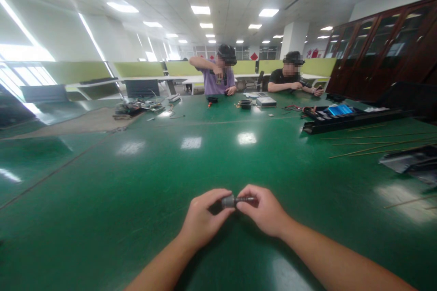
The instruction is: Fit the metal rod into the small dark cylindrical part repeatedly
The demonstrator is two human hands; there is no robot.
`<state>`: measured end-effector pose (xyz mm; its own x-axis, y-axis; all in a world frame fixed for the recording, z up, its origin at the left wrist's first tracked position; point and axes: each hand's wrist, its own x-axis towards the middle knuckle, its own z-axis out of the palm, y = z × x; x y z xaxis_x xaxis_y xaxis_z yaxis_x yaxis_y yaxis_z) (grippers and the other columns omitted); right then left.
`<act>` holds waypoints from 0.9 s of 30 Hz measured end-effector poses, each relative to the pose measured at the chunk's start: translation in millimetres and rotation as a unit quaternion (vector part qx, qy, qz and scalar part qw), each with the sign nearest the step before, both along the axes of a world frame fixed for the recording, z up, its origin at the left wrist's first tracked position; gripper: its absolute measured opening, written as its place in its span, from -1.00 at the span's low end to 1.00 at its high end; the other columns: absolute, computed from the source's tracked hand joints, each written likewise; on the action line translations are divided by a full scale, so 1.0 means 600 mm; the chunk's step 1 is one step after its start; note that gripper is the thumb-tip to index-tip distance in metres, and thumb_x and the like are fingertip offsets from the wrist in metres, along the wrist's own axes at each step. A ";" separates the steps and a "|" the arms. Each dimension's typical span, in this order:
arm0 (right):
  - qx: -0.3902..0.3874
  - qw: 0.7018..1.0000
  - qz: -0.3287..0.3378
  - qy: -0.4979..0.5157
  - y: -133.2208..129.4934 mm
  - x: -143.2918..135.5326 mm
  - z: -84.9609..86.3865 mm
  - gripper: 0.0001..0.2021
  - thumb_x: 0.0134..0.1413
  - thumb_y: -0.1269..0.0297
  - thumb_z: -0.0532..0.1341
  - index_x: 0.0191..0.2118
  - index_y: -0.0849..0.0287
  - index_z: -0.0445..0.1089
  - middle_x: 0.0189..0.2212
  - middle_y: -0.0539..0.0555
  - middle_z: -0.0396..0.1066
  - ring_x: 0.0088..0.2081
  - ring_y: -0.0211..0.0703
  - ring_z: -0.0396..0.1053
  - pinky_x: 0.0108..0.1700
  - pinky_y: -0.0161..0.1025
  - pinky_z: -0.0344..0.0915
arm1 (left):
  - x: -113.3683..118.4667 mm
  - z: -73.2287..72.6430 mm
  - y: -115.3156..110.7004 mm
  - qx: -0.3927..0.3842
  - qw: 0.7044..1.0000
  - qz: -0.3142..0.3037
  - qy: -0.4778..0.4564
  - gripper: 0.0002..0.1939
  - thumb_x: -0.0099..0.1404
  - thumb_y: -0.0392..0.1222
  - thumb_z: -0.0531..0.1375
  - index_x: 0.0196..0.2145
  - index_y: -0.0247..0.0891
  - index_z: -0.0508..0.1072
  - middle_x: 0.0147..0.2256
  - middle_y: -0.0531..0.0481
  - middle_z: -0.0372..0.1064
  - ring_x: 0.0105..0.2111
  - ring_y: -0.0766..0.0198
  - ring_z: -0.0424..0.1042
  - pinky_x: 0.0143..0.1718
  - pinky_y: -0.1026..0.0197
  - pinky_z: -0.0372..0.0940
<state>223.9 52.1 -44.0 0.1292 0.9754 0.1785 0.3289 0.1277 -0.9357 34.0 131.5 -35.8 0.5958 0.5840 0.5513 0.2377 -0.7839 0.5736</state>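
Observation:
A small grey metal cylinder with a thin ridged shaft, much like a small motor, is held level just above the green tabletop. My left hand pinches the cylinder body between thumb and fingers. From the other side, my right hand closes its thumb and fingers around the shaft, hiding part of it. The shaft points to the right, and its fine detail is too small to make out.
Across the green table two people sit, one in a purple shirt, one in black. Electronic parts lie far left. A black tray, thin rods and a dark metal part are on the right.

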 end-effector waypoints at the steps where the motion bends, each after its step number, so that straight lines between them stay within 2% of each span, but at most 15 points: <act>1: -0.001 1.000 0.001 0.001 0.000 0.000 0.000 -0.95 0.05 0.35 0.27 -0.34 0.20 0.45 -0.41 -0.01 0.47 -0.36 -0.20 0.41 -0.25 -0.30 0.29 | 0.000 0.000 0.000 0.003 1.000 -0.001 -0.002 -0.73 0.17 -0.23 0.35 -0.14 -0.15 0.55 -0.20 0.00 0.56 -0.22 0.20 0.55 -0.12 0.21 0.43; 27: 0.008 1.000 -0.003 -0.016 -0.008 -0.004 0.007 -0.94 0.08 0.34 0.26 -0.32 0.18 0.46 -0.41 -0.02 0.47 -0.37 -0.21 0.40 -0.29 -0.33 0.26 | 0.002 0.006 -0.001 0.011 1.000 -0.006 -0.001 -0.75 0.17 -0.24 0.35 -0.15 -0.15 0.53 -0.22 0.02 0.56 -0.23 0.23 0.54 -0.13 0.24 0.42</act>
<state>221.6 47.4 -39.8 0.1288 0.9715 0.1989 0.3589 0.1413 -0.9226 35.0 130.9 -32.2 0.6010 0.5654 0.5649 0.2275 -0.7986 0.5572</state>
